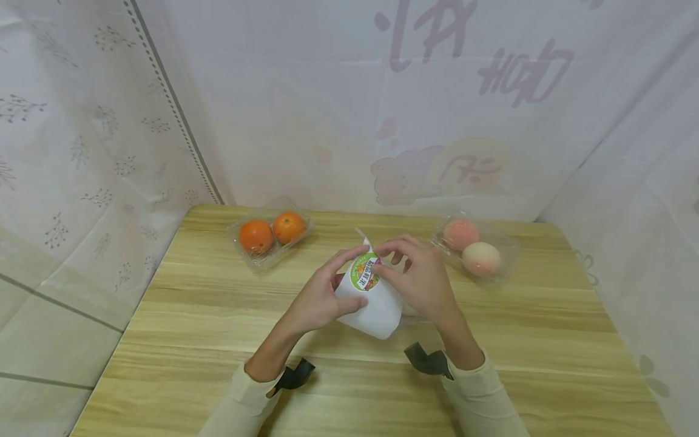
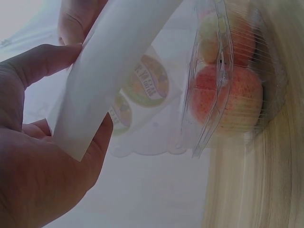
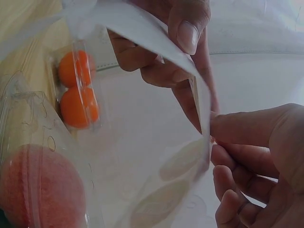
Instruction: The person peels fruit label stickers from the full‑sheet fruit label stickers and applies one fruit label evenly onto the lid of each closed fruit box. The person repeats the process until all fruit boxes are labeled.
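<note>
Above the middle of the desk [image 1: 191, 340], the left hand [image 1: 317, 298] grips a curled white label sheet [image 1: 378, 312] between thumb and fingers; the right hand [image 1: 422, 276] pinches its right edge. Probably light, flexible and easily creased, it suits edge holds.

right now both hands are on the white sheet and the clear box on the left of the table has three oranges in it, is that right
Not quite: the clear box on the left has two oranges, not three, as the head view shows. The left hand and right hand are on the white sheet, as you say.
</note>
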Demonstrator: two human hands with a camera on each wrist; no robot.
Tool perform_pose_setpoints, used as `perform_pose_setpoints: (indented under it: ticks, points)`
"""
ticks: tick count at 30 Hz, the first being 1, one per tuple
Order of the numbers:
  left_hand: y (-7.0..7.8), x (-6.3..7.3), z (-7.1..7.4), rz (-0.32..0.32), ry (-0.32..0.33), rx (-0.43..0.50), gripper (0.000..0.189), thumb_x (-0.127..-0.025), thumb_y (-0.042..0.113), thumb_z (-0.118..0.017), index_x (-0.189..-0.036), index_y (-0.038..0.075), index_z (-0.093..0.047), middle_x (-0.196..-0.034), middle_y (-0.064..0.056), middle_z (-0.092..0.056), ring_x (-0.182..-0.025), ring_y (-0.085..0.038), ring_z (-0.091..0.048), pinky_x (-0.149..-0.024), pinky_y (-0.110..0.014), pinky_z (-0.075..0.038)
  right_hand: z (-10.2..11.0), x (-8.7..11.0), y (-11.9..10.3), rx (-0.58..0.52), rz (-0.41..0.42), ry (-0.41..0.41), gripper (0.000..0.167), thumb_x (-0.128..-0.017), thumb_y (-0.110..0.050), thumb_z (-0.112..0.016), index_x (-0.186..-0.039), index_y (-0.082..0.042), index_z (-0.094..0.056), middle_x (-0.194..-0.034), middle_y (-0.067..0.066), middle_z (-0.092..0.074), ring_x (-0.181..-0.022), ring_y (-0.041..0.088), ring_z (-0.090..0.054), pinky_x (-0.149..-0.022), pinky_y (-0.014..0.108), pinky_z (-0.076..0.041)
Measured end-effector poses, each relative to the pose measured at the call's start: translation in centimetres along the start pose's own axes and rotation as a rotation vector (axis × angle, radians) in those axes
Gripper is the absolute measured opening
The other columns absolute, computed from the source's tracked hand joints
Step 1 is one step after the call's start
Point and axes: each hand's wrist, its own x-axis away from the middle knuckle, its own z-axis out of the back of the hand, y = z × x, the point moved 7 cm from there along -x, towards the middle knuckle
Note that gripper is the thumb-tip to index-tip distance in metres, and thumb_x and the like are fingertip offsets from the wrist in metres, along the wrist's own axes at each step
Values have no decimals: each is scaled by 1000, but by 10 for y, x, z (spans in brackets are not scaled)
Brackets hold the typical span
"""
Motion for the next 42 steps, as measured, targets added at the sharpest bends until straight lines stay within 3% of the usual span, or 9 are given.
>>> perform_pose_setpoints:
  ticks: [16,25,42]
  points:
    - [-1,-1,0,-21,5,-37,88,-88,-14,-75,-167,13,-47,-153,-14,-53,-106,-31,-74,-79,-41,-65,-4,-2,2,-26,2,-16,20,-85,0,-92,-100,-6,-80,-96,0,-75,-82,18,-64,-65,34,-55]
    - [-1,-2,1,-27,4,-64,88,-88,-14,-76,-167,13,-47,-153,-14,-53,-105,-32,-73,-79,-40,-64,-5,-2,5,-43,13,-13,10,-94,2,-82,-96,-7,-77,-91,1,-73,-81,17,-64,-64,28,-52]
    - [-3,-2,6,-1,24,-80,88,-89,-13,-77,-167,11,-46,-157,-14,-52,-111,-38,-71,-82,-44,-65,-5,0,5,-49,-1,-11,10,-98,-1,-82,-98,-10,-76,-94,-1,-73,-84,17,-62,-66,26,-49]
